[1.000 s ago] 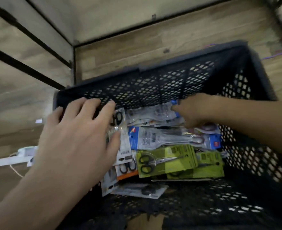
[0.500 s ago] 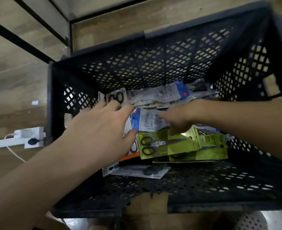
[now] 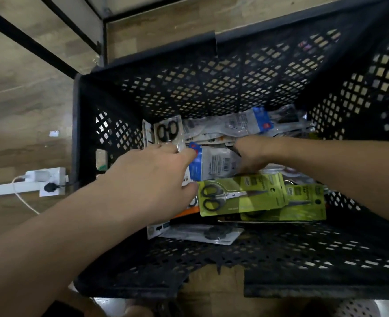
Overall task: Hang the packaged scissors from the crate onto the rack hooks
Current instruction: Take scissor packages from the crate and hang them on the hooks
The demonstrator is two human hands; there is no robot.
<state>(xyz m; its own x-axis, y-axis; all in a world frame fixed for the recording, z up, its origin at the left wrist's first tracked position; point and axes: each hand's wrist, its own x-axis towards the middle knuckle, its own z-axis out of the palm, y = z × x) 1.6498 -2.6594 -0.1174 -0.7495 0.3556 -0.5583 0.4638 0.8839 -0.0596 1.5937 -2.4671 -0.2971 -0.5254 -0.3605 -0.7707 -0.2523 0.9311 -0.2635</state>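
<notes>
Both hands down in crate. Right hand curled over right end of blue pack, gripping it. Left hand lies at blue pack's left end, fingertips touching clear pack (grip or mere touch: cannot tell). Blue pack flat on heap, just behind green pack. Power strip on floor, left of crate.

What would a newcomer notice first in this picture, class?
A black mesh crate fills the view, holding a heap of packaged scissors. Brightest are the green scissor packs at the heap's lower right. The left hand and right hand meet at a blue-and-white pack in the middle.
</notes>
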